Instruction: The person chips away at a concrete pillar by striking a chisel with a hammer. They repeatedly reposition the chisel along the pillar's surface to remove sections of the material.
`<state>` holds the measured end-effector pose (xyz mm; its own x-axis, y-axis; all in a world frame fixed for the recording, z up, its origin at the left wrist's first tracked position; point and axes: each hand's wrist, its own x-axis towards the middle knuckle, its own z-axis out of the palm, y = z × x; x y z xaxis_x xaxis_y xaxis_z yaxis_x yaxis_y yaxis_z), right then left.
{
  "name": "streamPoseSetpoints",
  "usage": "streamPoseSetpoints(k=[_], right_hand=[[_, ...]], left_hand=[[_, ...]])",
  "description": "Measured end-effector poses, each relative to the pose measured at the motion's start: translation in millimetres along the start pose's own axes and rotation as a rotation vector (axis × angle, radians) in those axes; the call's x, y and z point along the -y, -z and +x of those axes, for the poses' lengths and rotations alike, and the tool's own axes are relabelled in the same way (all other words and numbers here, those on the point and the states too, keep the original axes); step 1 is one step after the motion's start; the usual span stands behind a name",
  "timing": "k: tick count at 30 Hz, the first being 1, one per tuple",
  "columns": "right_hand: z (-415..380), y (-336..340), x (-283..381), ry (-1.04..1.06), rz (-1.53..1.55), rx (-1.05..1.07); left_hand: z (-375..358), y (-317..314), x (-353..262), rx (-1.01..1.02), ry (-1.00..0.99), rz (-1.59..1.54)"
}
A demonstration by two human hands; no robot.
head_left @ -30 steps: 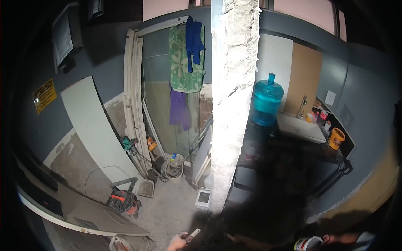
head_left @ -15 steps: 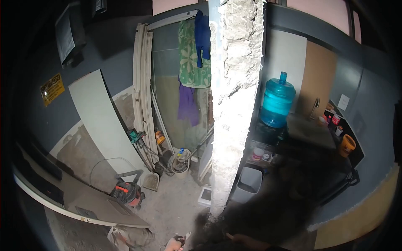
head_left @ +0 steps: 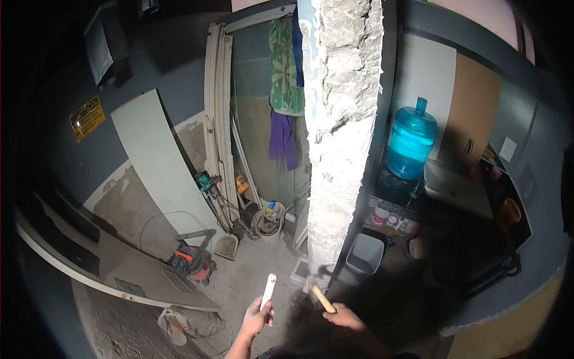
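Observation:
My left hand (head_left: 256, 318) is closed around a white flat bar (head_left: 268, 291), which points up and has a dark mark near its top end. To its right, my right hand (head_left: 345, 317) grips the wooden handle of a hammer (head_left: 323, 298). The hammer's head is blurred, close to the foot of the rough column (head_left: 342, 143). Bare, chipped concrete shows down the column's brightly lit face. The bar is apart from the column.
A grey bin (head_left: 365, 252) stands right of the column, below a blue water jug (head_left: 412, 140). At left are a vacuum cleaner (head_left: 192, 261), a dustpan (head_left: 226, 246), a bucket (head_left: 269, 226) and a leaning board (head_left: 161, 161). A crumpled sack (head_left: 190, 323) lies lower left.
Both hands have risen from the bottom edge further into view, bringing up the white bar and the hammer. The view has shifted slightly, so the room appears further right.

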<state>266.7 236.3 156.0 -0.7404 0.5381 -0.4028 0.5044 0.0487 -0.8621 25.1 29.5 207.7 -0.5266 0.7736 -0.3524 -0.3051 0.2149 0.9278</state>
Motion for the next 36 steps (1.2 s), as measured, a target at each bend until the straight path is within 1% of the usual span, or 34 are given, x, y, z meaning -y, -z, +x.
streamPoseSetpoints(k=[1, 2, 4, 5, 6, 7, 8, 10, 11, 12, 14, 16, 17, 18, 19, 20, 21, 22, 24, 25, 26, 28, 29, 30, 32, 33, 34, 35, 36], right_hand=[[-0.1, -0.3, 19.4, -0.097, 0.253, 0.031], [-11.6, 7.8, 57.6, -0.032, 0.297, 0.02], [-27.7, 12.7, 97.1, 0.156, 0.397, -0.076], [-37.7, 15.4, 120.4, 0.158, 0.392, -0.078], [-48.3, 18.4, 143.3, 0.311, 0.431, -0.161], [-55.3, 21.2, 154.0, 0.464, 0.465, -0.245], [-54.0, 23.6, 149.1, 0.467, 0.455, -0.257], [-48.5, 24.9, 125.6, 0.377, 0.384, -0.311], [-52.4, 15.8, 111.6, 0.417, 0.215, -0.501], [-69.9, 6.4, 122.1, 0.378, 0.359, -0.487], [-84.0, -14.1, 117.9, 0.446, 0.293, -0.553], [-77.0, -27.0, 89.0, 0.374, 0.523, -0.469], [-92.6, -29.8, 105.7, 0.21, 0.555, -0.524], [-107.4, -36.5, 105.8, 0.216, 0.55, -0.537], [-116.3, -39.5, 103.2, 0.229, 0.619, -0.496], [-124.8, -39.4, 104.0, 0.237, 0.687, -0.448], [-139.2, -37.5, 113.4, 0.127, 0.688, -0.408], [-156.3, -53.1, 176.0, 0.076, 0.102, -0.815], [-156.1, -52.3, 170.1, 0.172, 0.66, -0.526], [-158.5, -60.0, 169.9, 0.262, 0.461, -0.638], [-155.5, -63.5, 165.0, 0.279, 0.461, -0.64], [-151.0, -78.2, 133.3, 0.336, 0.465, -0.513], [-134.2, -84.3, 101.9, 0.239, 0.496, -0.507], [-139.6, -84.1, 109.1, 0.346, 0.492, -0.422], [-139.7, -88.1, 143.6, 0.461, 0.59, -0.382], [-130.1, -92.0, 136.6, 0.464, 0.601, -0.379], [-110.0, -90.0, 125.5, 0.442, 0.759, -0.25], [-99.3, -89.5, 119.7, 0.412, 0.909, -0.116], [-111.0, -85.8, 167.1, 0.484, 0.909, -0.13]], left_hand=[[-2.7, -10.9, -18.1, 0.021, -0.079, -0.129], [-5.2, -18.9, -33.3, 0.022, -0.082, -0.132], [-12.0, -31.8, -58.9, 0.095, -0.154, -0.195], [-16.3, -38.2, -69.6, 0.093, -0.188, -0.202], [-19.9, -43.5, -78.5, 0.098, -0.193, -0.208], [-23.2, -48.8, -85.9, 0.083, -0.266, -0.134], [-24.9, -52.5, -89.3, 0.07, -0.34, -0.06], [-26.1, -55.1, -87.3, 0.087, -0.335, -0.06], [-24.5, -55.6, -86.8, 0.088, -0.333, -0.056], [-23.9, -54.4, -85.3, 0.1, -0.357, -0.069], [-30.4, -47.5, -74.1, 0.188, -0.481, 0.071], [-25.5, -33.9, -53.1, 0.223, -0.5, 0.092], [-13.9, -19.3, -30.6, 0.422, -0.318, -0.105], [-14.4, -16.2, -36.8, 0.612, -0.131, -0.294], [-23.5, -19.1, -39.2, 0.821, 0.017, -0.745], [-13.0, -9.1, -21.0, 1.062, 0.233, -0.988], [-16.1, -10.3, -20.7, 1.104, 0.113, -0.995], [-27.3, -13.3, -17.3, 1.136, 0.016, -1.005], [-35.7, -18.9, -22.8, 1.001, -0.053, -0.93], [-33.9, -28.6, -33.3, 1.143, -0.119, -0.967], [-46.3, -33.5, -46.9, 1.046, -0.035, -0.959], [-53.7, -39.9, -53.3, 1.044, -0.061, -0.868], [-55.1, -43.2, -52.2, 1.133, -0.145, -0.821], [-55.5, -46.8, -50.2, 1.242, -0.192, -0.799], [-57.0, -42.5, -47.7, 1.306, -0.207, -0.678], [-60.4, -42.9, -63.6, 1.285, -0.297, -0.613], [-71.6, -40.8, -80.0, 1.185, -0.193, -0.635], [-72.7, -37.3, -94.6, 1.185, -0.273, -0.599], [-71.6, -34.4, -107.4, 1.18, -0.35, -0.57]])
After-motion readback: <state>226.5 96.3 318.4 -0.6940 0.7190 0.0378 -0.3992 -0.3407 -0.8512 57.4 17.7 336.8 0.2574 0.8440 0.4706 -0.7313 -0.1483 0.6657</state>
